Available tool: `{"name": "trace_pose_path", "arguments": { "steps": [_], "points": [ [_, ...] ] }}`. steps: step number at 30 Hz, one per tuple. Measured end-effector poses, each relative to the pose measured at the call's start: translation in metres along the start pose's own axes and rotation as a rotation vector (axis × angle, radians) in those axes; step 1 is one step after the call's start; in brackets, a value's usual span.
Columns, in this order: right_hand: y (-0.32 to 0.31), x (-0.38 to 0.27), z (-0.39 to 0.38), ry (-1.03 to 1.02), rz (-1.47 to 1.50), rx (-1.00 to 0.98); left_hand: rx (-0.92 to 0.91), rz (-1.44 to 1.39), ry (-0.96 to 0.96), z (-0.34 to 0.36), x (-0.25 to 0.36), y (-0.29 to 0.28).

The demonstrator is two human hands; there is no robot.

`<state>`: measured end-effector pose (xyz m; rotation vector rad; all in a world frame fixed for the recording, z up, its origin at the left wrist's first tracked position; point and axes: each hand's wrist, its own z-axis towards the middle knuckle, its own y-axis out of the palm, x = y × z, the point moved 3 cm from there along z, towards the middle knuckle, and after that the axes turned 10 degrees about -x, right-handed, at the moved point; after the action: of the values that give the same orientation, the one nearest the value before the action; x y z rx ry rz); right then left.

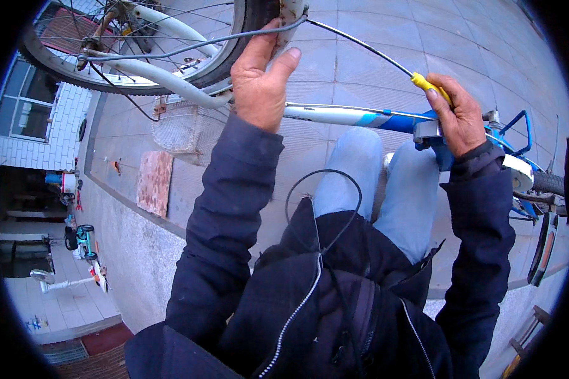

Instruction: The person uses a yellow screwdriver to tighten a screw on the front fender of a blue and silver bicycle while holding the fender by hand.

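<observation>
My left hand point(259, 88) is closed around a rusty white bicycle part beside the tyre point(212, 79), its thumb pointing up. The fingers are partly hidden behind the part. In my right hand point(460, 117) is a screwdriver point(431, 87) with a yellow handle. Its long thin shaft slants up and left to the white part's end, near a grey cable point(234, 39); exact contact at the tip cannot be made out. Under my right hand is the blue and white bicycle frame point(354, 116). White fork legs point(164, 82) run along the spoked wheel.
A wire basket point(186, 126) sits below the wheel. A reddish mottled slab point(155, 183) lies on the tiled floor point(373, 50). The handlebar grip point(549, 183) is at the right. A thin dark cord point(287, 208) loops over my lap. Small ride-on toys point(82, 240) stand far left.
</observation>
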<state>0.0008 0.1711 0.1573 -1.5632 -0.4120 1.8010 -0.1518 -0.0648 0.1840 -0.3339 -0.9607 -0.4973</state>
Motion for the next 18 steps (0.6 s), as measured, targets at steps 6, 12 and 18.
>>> {"name": "trace_pose_path", "arguments": {
  "steps": [6,12,18],
  "points": [
    [-0.001,-0.001,0.001,-0.038,0.004,-0.035,0.010,0.021,0.011,-0.001,-0.005,-0.002],
    [-0.004,-0.001,0.001,-0.107,-0.184,0.172,-0.029,-0.066,-0.030,0.001,0.002,-0.002],
    [0.000,-0.010,0.007,-0.126,-0.230,0.150,-0.016,-0.057,0.008,-0.001,0.000,0.001]
  ]
}}
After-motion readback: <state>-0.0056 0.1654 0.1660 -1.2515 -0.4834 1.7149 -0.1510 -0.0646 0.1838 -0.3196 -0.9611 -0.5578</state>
